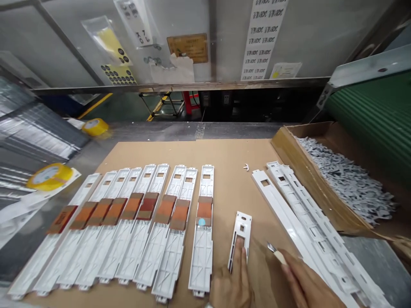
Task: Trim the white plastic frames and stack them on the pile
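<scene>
**Two hands at a short white plastic panel on the cardboard sheet**

Two bare hands work at the near edge of a brown cardboard sheet (231,162) covering the bench. Left hand (233,284) lies flat, fingers extended and together, fingertips pressing on the lower end of a short white moulded plastic panel (240,235); it pins the panel rather than gripping it. Panel sits near the sheet's front edge, just right of the row. Right hand (308,282) is closed around a small cream-handled knife with a metal blade (275,252), blade tip pointing toward the panel, close to it but apart.

Left of the panel: a row of nine long white plastic panels with brown tape bands (144,222), side by side. Right of the hands: a stack of long white plastic panels without tape (305,214), angled. Beyond that, an open cardboard box of small grey plastic scraps (346,179). Two yellow tape rolls (49,176) rest at far left.
</scene>
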Available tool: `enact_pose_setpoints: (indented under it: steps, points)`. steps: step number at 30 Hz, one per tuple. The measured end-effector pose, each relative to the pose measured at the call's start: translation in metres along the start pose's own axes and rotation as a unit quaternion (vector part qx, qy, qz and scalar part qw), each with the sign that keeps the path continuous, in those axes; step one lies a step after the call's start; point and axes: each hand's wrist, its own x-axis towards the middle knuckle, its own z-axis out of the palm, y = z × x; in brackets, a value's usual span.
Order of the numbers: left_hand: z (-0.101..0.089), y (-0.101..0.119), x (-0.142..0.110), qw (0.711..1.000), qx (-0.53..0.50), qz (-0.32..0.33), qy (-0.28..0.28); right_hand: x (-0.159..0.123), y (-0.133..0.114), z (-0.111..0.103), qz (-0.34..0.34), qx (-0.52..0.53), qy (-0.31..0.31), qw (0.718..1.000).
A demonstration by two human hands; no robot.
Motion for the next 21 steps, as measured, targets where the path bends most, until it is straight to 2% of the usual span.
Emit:
enact_pose_setpoints:
  steps: [3, 7, 14, 21]
  points:
    - [0.005, 0.002, -0.002, 0.999, 0.007, 0.020, 0.025, 0.018, -0.010, 0.007, -0.009, -0.041, -0.028, 0.999]
    - [0.005, 0.001, -0.001, 0.999, 0.000, 0.041, 0.020, 0.035, -0.016, 0.011, -0.030, -0.038, -0.040, 0.998]
    - [0.013, 0.007, -0.004, 0.999, -0.001, -0.021, 0.041, 0.051, -0.021, 0.016, -0.057, -0.064, -0.032, 0.996]
    - [0.010, 0.006, -0.001, 0.999, -0.021, -0.031, 0.031, 0.052, -0.017, 0.014, -0.072, -0.077, -0.044, 0.993]
